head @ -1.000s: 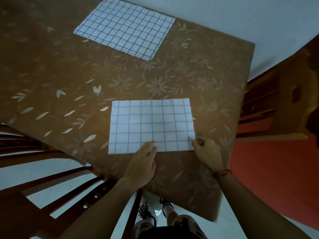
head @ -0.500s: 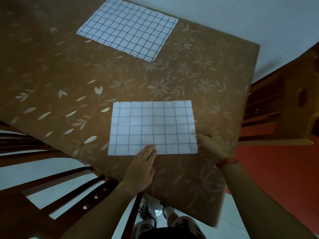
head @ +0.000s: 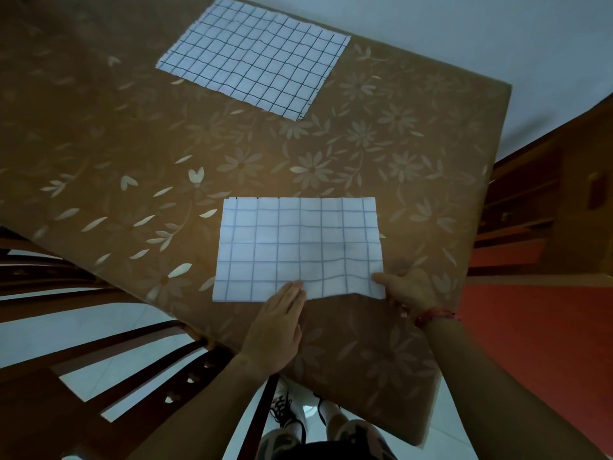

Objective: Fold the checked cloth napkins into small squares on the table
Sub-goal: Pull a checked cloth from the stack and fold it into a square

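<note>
Currently, the step in hand appears to be the second fold of the near napkin (head: 298, 247). It lies flat as a rectangle at the 6 o'clock side of the tabletop (head: 132, 127), long edges running 9 to 3 o'clock; its shape suggests one fold is already made.

Left hand (head: 278, 323): flat, fingers straight and together, fingertips pressing the napkin's 6 o'clock edge near its middle. No grip is formed; the hand acts as an anchor.

Right hand (head: 408, 288): the grip is narrow, thumb on top and fingers beneath, pinching the napkin's 5 o'clock corner. The edge between the two hands rises slightly off the tabletop. A red wrist band (head: 434, 315) sits on this arm.

Next move, as judged: carry the pinched corner toward 9 o'clock, lay the 3 o'clock edge over the 9 o'clock edge, align the corners, then press the crease flat. The left hand must clear the path or shift its anchor.

The far napkin (head: 255, 58) lies spread open at 12 o'clock, well apart, not yet folded.

Containers: none is visible, and both napkins rest directly on the tabletop. A wooden chair (head: 66, 327) stands at 8 o'clock.
</note>
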A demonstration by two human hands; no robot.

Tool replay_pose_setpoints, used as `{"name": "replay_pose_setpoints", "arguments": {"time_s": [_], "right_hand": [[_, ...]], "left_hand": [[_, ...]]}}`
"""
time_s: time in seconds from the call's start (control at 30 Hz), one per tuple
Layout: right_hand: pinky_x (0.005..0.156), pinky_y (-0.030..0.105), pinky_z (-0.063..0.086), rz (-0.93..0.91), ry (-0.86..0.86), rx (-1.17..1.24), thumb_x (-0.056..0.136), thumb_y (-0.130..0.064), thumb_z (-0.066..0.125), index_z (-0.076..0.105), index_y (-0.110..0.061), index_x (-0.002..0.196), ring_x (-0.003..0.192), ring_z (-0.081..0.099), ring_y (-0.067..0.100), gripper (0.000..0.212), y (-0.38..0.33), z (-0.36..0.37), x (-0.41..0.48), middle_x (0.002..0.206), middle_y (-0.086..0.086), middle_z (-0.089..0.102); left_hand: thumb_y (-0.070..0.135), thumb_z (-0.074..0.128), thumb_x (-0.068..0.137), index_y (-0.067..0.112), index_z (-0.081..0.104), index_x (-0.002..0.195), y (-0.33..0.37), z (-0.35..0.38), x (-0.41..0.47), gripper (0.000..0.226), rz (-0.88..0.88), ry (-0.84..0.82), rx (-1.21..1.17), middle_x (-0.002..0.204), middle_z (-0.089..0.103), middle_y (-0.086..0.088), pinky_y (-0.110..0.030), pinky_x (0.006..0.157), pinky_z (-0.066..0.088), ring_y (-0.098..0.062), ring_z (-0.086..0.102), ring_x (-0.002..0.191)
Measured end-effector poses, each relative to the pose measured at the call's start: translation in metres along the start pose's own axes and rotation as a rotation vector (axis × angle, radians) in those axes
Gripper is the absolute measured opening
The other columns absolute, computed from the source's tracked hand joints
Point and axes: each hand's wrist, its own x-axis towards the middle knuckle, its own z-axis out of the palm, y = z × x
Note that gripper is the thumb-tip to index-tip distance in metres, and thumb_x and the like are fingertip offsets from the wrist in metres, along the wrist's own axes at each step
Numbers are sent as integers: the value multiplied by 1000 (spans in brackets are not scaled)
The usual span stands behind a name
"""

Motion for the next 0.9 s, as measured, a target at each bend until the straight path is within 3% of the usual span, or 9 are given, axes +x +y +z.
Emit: {"name": "replay_pose_setpoints", "arguments": {"time_s": [0.23,0.37,0.53,0.67,0.73,0.8,0.9], "right_hand": [[55,34,52,-80,-32,6,72,-23,80,70,2,76,62,62,26,27,-5,2,-4,71,11,66],[41,22,38,37,-281,107,76,-16,75,67,10,88,36,51,19,30,-8,-4,-23,56,16,61],[36,18,37,20,-482,64,82,-14,70,62,1,89,34,51,11,18,-13,-4,-43,50,7,61],[41,22,44,25,-431,96,82,-18,72,64,1,105,44,60,17,31,-13,-6,-42,66,14,68],[60,34,56,31,-386,191,82,-22,72,65,-3,108,67,69,24,33,-13,-9,-37,87,15,72],[77,43,58,39,-299,321,81,-22,73,65,-6,109,88,70,30,33,-14,-11,-31,99,14,72],[69,36,57,-33,-91,480,76,-25,77,69,-14,102,88,69,24,29,-10,-19,-19,99,8,72]], "left_hand": [[26,57,92,11,33,146,6,-4,6,61,-48,15,-28,153,33,-8,-32,116,20,-22,27,143],[41,50,93,12,23,150,25,-8,17,69,-161,8,1,154,27,-12,-39,117,24,-26,23,143],[55,38,94,13,13,151,48,-7,30,75,-264,0,113,152,25,-15,-45,111,30,-32,24,140],[46,33,99,19,10,152,51,-10,34,64,-273,-22,177,154,21,-17,-45,112,28,-33,22,140],[41,35,99,22,11,153,46,-9,31,62,-238,-27,180,154,23,-17,-46,112,29,-34,24,140],[37,47,95,22,20,152,37,-9,25,64,-146,-21,180,150,34,-19,-48,108,35,-35,34,136],[29,70,79,19,37,144,14,-4,17,73,109,21,177,136,53,-17,-49,98,47,-33,53,122]]}}
